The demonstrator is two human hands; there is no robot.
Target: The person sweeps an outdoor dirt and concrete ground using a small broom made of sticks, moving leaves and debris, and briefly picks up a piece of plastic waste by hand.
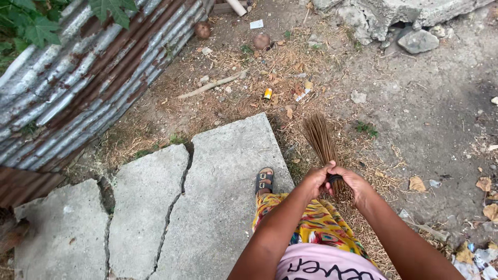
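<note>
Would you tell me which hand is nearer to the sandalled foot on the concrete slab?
Left. The left hand grips the stick broom just right of the sandalled foot; the right hand is farther right.

Soft, even daylight fills the frame, casting only faint shadows. A darker shaded patch sits at the right edge. Focus stays sharp throughout; slight wide-angle bending shows toward the corners. No glare.

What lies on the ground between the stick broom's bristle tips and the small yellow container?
In the head view, only dry grass, straw and a few brown leaves lie between the stick broom and the yellow container; both hands grip the broom.
</note>
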